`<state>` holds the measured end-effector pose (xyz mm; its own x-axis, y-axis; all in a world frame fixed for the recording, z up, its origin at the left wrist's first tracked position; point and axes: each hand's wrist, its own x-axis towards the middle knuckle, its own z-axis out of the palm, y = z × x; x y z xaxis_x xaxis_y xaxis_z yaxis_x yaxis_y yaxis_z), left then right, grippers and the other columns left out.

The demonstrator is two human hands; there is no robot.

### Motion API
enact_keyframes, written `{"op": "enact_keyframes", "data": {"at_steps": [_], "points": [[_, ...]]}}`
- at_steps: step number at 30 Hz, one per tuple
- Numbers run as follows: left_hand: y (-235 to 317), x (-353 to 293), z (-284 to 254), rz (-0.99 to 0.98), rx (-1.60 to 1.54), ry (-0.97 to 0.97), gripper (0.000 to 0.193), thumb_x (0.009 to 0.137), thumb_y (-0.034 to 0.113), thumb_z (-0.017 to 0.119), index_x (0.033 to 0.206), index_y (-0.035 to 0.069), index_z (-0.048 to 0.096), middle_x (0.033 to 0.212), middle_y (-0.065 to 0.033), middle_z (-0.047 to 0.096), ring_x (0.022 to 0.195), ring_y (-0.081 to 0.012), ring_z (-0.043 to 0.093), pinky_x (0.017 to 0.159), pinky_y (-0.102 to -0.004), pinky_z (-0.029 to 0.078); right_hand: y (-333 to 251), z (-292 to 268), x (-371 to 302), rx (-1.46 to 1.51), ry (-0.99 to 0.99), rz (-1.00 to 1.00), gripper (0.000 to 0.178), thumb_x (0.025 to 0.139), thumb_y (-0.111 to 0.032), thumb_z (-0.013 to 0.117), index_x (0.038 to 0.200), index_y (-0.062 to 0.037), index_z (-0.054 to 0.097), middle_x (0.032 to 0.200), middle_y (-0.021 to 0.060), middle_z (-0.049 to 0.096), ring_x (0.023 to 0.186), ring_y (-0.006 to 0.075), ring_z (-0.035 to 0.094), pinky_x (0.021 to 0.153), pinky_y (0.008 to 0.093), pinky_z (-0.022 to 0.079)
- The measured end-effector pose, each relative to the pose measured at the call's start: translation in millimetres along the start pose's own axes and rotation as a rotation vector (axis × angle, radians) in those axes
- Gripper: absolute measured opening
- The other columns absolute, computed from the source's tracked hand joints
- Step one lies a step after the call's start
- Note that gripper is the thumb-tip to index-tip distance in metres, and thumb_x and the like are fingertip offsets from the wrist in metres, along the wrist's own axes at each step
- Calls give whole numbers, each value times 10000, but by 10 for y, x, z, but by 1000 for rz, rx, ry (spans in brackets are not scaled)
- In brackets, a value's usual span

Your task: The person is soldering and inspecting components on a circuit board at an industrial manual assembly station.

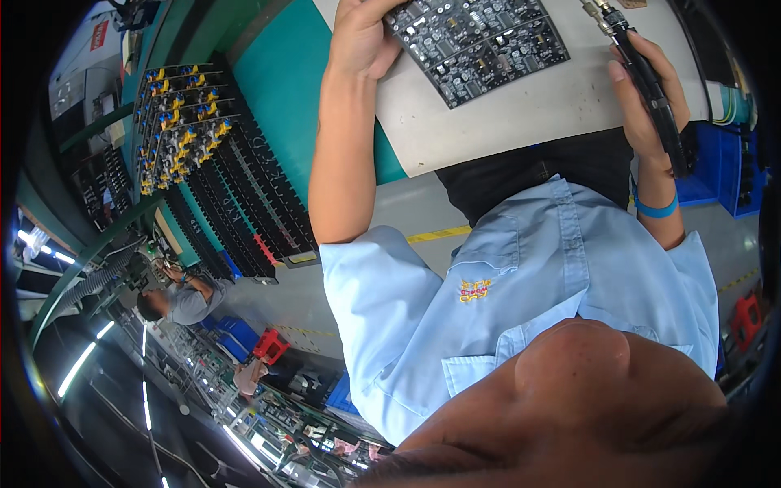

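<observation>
At the top of the head view, my left hand (366,39) grips the left edge of a dark circuit board panel (488,50). Small parts crowd the panel, and lines divide it into repeated sections. It lies on or just above a pale work mat (431,134); which of these, I cannot tell. To the right, my right hand (651,102) wraps round a long black hand tool (647,77) with a metal front end, which points up and away over the mat. Its exact kind is unclear. The tool is apart from the panel.
Left of my arm, a rack of boards with yellow and blue parts (183,122) stands beside rows of black slotted racks (244,171) on a green bench top (281,77). A blue bin (732,175) is at right. Two people work farther off, near a red stool (271,346).
</observation>
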<state>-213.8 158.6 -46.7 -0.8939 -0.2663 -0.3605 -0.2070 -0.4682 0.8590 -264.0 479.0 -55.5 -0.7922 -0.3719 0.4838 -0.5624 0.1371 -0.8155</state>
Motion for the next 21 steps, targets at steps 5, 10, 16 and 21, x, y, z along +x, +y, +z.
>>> {"op": "enact_keyframes", "data": {"at_steps": [5,10,16,21], "points": [[-111,-41,26,-50,-117,95,370,991,242,556,1272,2,581,1072,-147,681,890,-205,660,782,-281,533,-13,66,-31,33,34,10,433,835,45,721,1250,20,599,1136,175,699,994,241,713,893,295,548],[24,-122,302,-52,-119,230,393,1009,347,516,1178,10,625,1044,-138,686,872,-219,660,772,-317,537,4,65,-41,14,43,-16,448,831,41,728,1259,15,597,1134,180,705,1005,248,716,900,303,555],[-55,-12,157,26,-229,199,369,1012,337,503,1146,17,628,1050,-143,686,874,-229,662,780,-330,541,-6,44,-34,-37,5,-42,455,828,36,735,1260,17,594,1141,186,702,1008,247,716,902,310,559],[-17,-52,293,23,-291,312,390,1021,348,462,1150,15,619,1045,-155,684,877,-238,663,783,-337,543,1,36,-51,17,15,-22,444,832,30,724,1256,22,595,1151,188,696,1000,250,717,898,310,558]]}}
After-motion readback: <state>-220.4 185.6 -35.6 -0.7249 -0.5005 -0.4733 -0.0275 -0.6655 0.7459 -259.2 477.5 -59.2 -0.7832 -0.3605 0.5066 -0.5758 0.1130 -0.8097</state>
